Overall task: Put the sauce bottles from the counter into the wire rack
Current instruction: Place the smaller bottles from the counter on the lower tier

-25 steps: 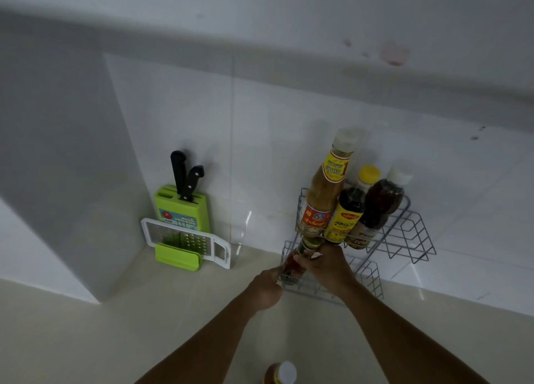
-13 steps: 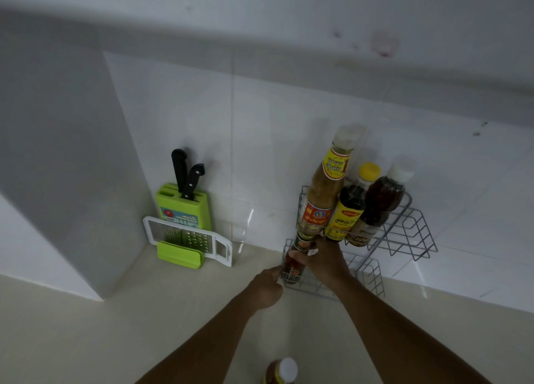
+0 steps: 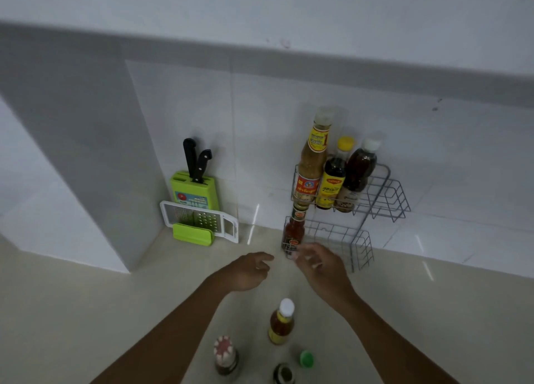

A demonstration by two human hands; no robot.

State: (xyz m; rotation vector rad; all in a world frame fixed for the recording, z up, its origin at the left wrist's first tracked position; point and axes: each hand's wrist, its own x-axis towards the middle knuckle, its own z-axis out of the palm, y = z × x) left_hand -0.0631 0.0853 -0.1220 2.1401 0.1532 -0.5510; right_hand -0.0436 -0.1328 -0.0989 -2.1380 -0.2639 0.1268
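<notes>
A: Where was the red sauce bottle (image 3: 294, 230)?
B: Upright, long axis vertical, cap up, in the lower tier of the wire rack (image 3: 351, 240), at its left end. Cap sat just under the upper tier.

A: Grips?
B: Right hand (image 3: 320, 263) just near of the bottle, fingers loosely spread, nothing pinched; fingertips (image 3: 297, 250) were at the rack's front wire by the bottle base, contact unclear. Left hand (image 3: 250, 271) to the left of it, well apart from the bottle, fingers loosely curled, empty, over the counter (image 3: 86, 311).

A: Upper tier?
B: Three bottles, all upright, side by side: tall tan-sauce bottle (image 3: 310, 167) left, yellow-cap dark bottle (image 3: 333, 178) middle, white-cap dark bottle (image 3: 358, 172) right.

A: On the counter?
B: White-cap amber bottle (image 3: 281, 323) standing upright near of the hands, between the forearms. Nearer: a bottle with red-white top (image 3: 225, 354), a dark-topped one (image 3: 284, 373) cut by the frame edge, a green cap (image 3: 307, 358).

A: Other?
B: Green knife block (image 3: 192, 191) and white grater (image 3: 199, 220) against the far wall, left of the rack.
</notes>
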